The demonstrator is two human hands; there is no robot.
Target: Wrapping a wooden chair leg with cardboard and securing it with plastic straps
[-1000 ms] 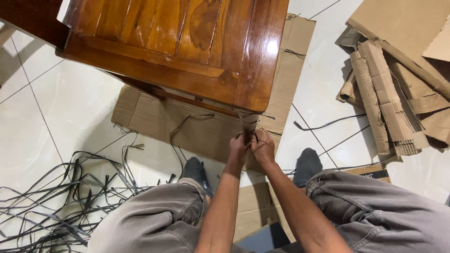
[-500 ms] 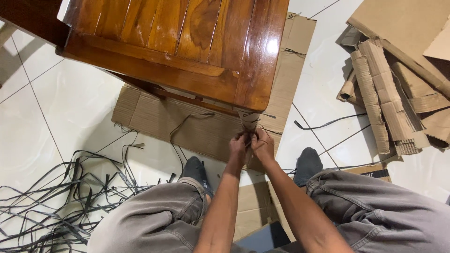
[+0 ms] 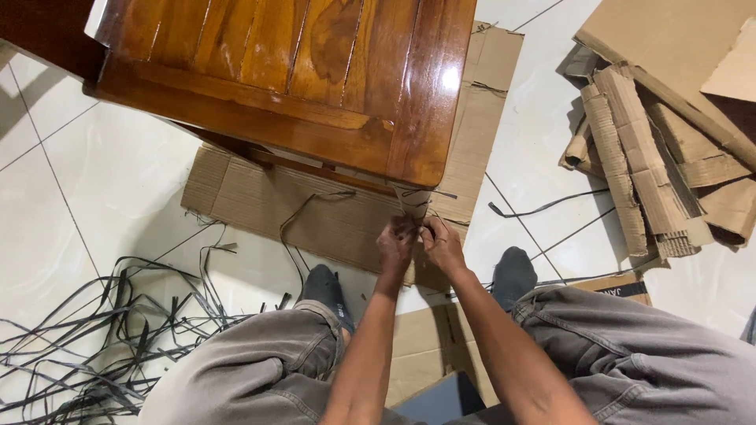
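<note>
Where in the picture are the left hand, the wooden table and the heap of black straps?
left hand (image 3: 396, 245), head view, back of the hand.
wooden table (image 3: 299, 71), head view, glossy top.
heap of black straps (image 3: 118, 330), head view, tangled middle on the floor.

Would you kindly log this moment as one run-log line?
left hand: pinching strap | right hand: pinching strap | strap: around cardboard-wrapped table leg | floor: loose straps
</note>
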